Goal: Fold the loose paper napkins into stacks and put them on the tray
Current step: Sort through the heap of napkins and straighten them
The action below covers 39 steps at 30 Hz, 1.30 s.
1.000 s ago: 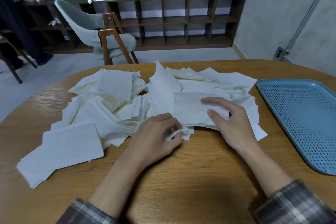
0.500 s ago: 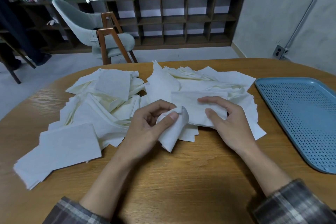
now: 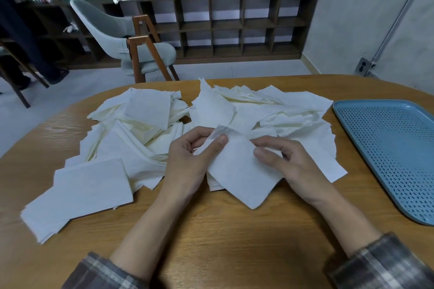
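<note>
A white paper napkin (image 3: 237, 171) is lifted off the wooden table (image 3: 211, 237), hanging with one corner pointing down. My left hand (image 3: 190, 162) pinches its upper left corner between thumb and fingers. My right hand (image 3: 286, 162) pinches its right edge. Behind them a big heap of loose napkins (image 3: 211, 112) spreads across the table. A flatter pile of napkins (image 3: 82, 190) lies at the near left. The blue perforated tray (image 3: 389, 148) sits at the right with nothing on it.
Beyond the table's far edge stand a pale green chair (image 3: 122, 37) with wooden legs and a low dark shelf unit (image 3: 234, 26) with potted plants on top. A person's dark legs (image 3: 21, 37) show at the far left.
My left hand peeled a napkin corner up from the heap and lifted it. My right hand went from lying flat on the napkin to pinching its right edge; the napkin now hangs between both hands.
</note>
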Available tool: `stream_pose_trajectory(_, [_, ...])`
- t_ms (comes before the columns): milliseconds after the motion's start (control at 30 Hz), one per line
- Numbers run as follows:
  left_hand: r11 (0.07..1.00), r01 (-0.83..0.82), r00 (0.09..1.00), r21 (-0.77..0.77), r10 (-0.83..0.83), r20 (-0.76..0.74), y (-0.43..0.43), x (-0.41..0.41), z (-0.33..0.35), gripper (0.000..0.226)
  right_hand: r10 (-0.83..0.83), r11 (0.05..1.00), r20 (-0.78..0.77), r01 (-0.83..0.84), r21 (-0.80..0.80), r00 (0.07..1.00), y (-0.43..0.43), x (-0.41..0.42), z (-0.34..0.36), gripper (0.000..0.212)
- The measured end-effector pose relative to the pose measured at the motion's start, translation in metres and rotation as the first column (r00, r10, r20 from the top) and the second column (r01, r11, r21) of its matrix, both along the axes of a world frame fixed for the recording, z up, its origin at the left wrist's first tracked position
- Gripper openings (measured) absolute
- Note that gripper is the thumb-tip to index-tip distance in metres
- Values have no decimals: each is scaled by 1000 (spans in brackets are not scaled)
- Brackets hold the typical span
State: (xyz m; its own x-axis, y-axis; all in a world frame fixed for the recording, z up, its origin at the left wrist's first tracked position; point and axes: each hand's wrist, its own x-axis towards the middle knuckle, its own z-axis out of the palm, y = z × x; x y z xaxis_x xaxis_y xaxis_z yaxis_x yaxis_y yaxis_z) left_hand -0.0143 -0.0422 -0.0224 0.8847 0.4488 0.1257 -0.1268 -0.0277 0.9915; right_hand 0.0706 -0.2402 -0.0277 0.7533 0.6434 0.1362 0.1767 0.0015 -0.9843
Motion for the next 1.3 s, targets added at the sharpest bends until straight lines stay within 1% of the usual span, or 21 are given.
stream_pose_trajectory(67, [999, -42, 999, -19, 42, 7, 2, 1, -2, 9, -23, 999, 9, 23, -38, 1000, 1, -1, 0, 16])
stream_pose_trajectory(133, [998, -52, 999, -23, 52, -3, 4, 1, -1, 6, -108, 993, 6, 108, -49, 994, 1, 1, 0, 12])
stream_pose_trajectory(167, [999, -48, 999, 7, 48, -11, 4, 1, 0, 6, -151, 987, 3, 151, -51, 989, 0, 2, 0, 11])
stream_pose_trajectory(233, [995, -16, 999, 99, 19, -29, 4, 0, 2, 17, -182, 982, -14, 181, -61, 983, -1, 5, -1, 12])
stream_pose_trajectory(300, [986, 65, 997, 151, -59, -46, 5, -2, 3, 33, -156, 984, -22, 154, -88, 988, -2, 5, -1, 12])
stream_pose_trajectory(367, [955, 144, 989, 259, -136, -50, 7, -5, 3, 47, -122, 986, -25, 118, -114, 992, -2, 4, -1, 10])
stream_pose_trajectory(400, [930, 170, 985, 324, -163, -50, 8, -5, 3, 50, -109, 987, -30, 104, -120, 994, -1, 3, -1, 9])
stream_pose_trajectory(433, [909, 187, 982, 372, -184, -44, 9, -6, 3, 47, -105, 987, -26, 101, -125, 994, -1, 2, 0, 10])
stream_pose_trajectory(467, [896, 197, 980, 398, -198, -39, 9, -6, 4, 40, -112, 985, -4, 110, -134, 994, -1, 1, 0, 11])
stream_pose_trajectory(533, [901, 200, 979, 385, -200, -41, 10, -5, 5, 19, -129, 980, 67, 137, -142, 989, -1, 2, 1, 19])
stream_pose_trajectory(567, [915, 181, 983, 360, -177, -46, 10, -5, 4, 15, -137, 981, 84, 147, -128, 987, -1, 2, 1, 22])
stream_pose_trajectory(633, [951, 121, 992, 286, -110, -52, 11, -3, 2, 14, -153, 984, 70, 159, -81, 986, -2, 2, 2, 29])
stream_pose_trajectory(700, [978, 65, 997, 198, -57, -49, 11, -2, 1, 13, -152, 984, 79, 159, -80, 985, -3, 1, 2, 37])
stream_pose_trajectory(767, [988, 48, 998, 145, -41, -53, 9, -1, 0, 14, -142, 983, 104, 153, -106, 984, -2, 1, 1, 44])
stream_pose_trajectory(833, [988, 73, 996, 138, -65, -64, 6, -1, -1, 17, -142, 985, 67, 148, -88, 988, -1, 1, 2, 51])
stream_pose_trajectory(933, [980, 124, 990, 153, -111, -91, 2, -1, -2, 24, -136, 990, 7, 136, -44, 991, -1, 3, 1, 60])
stream_pose_trajectory(1067, [974, 150, 987, 167, -137, -84, -3, -1, -5, 30, -144, 988, 36, 145, -54, 989, -2, 4, -1, 71])
stream_pose_trajectory(1200, [932, 153, 988, 328, -143, -53, -6, -1, -10, 34, -156, 982, 90, 165, -98, 984, -1, 4, -2, 74])
stream_pose_trajectory(1300, [903, 112, 993, 415, -93, -66, -4, 0, -12, 38, -155, 980, 97, 165, -108, 983, -1, 5, -3, 74])
